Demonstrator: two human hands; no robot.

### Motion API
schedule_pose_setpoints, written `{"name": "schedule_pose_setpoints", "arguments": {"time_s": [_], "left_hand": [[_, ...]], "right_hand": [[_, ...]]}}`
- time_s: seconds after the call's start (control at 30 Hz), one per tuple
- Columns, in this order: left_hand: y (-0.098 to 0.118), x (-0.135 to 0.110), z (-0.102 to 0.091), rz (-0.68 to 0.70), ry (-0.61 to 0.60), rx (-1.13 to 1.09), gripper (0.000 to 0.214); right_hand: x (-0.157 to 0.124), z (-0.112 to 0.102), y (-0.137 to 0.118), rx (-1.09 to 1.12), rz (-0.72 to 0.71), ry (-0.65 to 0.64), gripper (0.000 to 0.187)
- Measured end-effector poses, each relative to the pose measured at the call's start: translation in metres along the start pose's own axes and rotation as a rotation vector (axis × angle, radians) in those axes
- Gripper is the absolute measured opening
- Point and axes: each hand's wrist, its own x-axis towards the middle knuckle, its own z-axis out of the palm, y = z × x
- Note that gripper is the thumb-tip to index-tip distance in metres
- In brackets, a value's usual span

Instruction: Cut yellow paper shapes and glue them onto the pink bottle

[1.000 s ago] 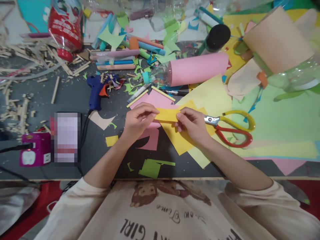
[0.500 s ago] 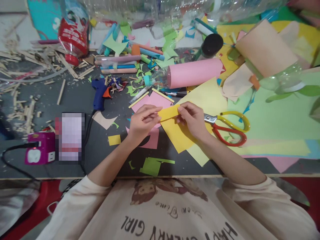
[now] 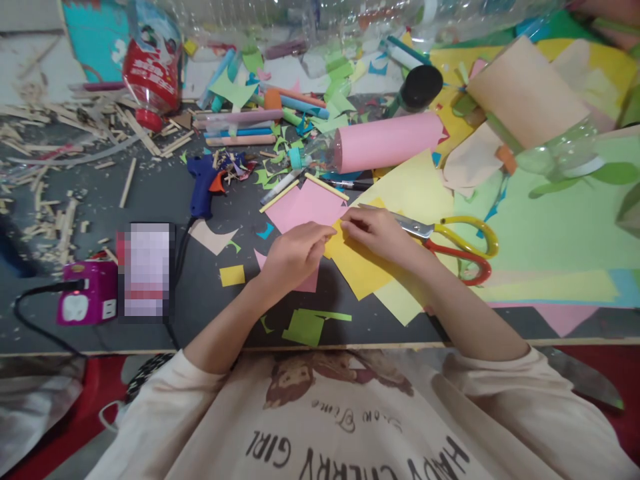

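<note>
Hovering, your left hand (image 3: pixel 296 253) and right hand (image 3: pixel 374 230) hide whether they grip anything; at ten o'clock, slim yellow sticks (image 3: pixel 327 187) already edge pink paper (image 3: pixel 303 208).

I saw a cream shirt (image 3: pixel 370 443) — loose, plain sleeves (image 3: pixel 150 407) that ended near the elbows | brown cartoon print (image 3: pixel 290 383) | thin dark script (image 3: pixel 345 417) — then bold black capitals (image 3: pixel 273 447)

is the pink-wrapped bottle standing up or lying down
Lying down: the pink-wrapped bottle stretches sideways across the picture, with its teal cap at the left end rather than on top.
</note>
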Motion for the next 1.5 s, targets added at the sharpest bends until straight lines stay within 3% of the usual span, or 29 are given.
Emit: {"name": "schedule_pose_setpoints", "arguments": {"time_s": [0.1,0.3,0.5,0.67,0.87,1.17,1.33,1.5], "left_hand": [[0.017,-0.012,-0.005,0.046,-0.129,0.183,0.025],[0.026,-0.045,0.002,0.166,-0.067,0.41,0.026],[0.025,-0.049,0.014,0.154,-0.162,0.542,0.038],[0.029,-0.042,0.014,0.145,-0.189,0.612,0.035],[0.025,-0.044,0.015,0.174,-0.217,0.633,0.038],[0.009,-0.042,0.015,0.269,-0.112,0.536,0.034],[0.006,-0.042,0.017,0.256,-0.143,0.527,0.05],[0.004,-0.041,0.013,0.235,-0.189,0.464,0.046]], "right_hand": [[0.004,-0.004,-0.008,-0.14,0.006,-0.113,0.025],[0.018,-0.008,-0.027,-0.518,0.067,-0.275,0.031],[0.028,-0.009,-0.03,-0.679,-0.046,-0.327,0.028],[0.03,-0.009,-0.03,-0.711,-0.068,-0.356,0.028],[0.032,-0.009,-0.036,-0.686,0.007,-0.363,0.032],[0.03,-0.007,-0.024,-0.628,-0.071,-0.306,0.029],[0.029,-0.007,-0.03,-0.623,-0.013,-0.309,0.032],[0.028,-0.007,-0.033,-0.63,0.022,-0.311,0.035]]}}
